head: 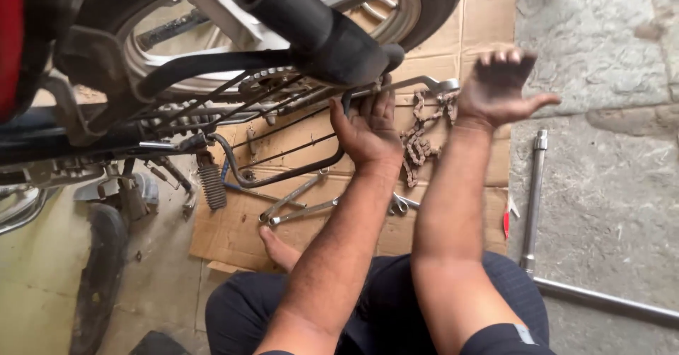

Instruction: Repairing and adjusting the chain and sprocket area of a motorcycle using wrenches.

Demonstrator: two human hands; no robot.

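Note:
My left hand (368, 132) reaches up to the rear wheel hub of a motorcycle (212, 58), its fingers wrapped on a silver spanner (431, 83) whose handle sticks out to the right. My right hand (502, 86) hovers just right of that handle, open, palm up, fingers spread and dark with grease; it is slightly blurred and holds nothing. A loose drive chain (417, 143) lies on the cardboard between my two forearms. A black exhaust pipe (325, 33) crosses above the left hand.
A flat cardboard sheet (233, 235) carries several spanners (297, 203) and a coil spring (211, 185). A long socket bar (534, 199) and a metal tube (608, 302) lie on the concrete at the right. My bare foot (279, 250) rests on the cardboard.

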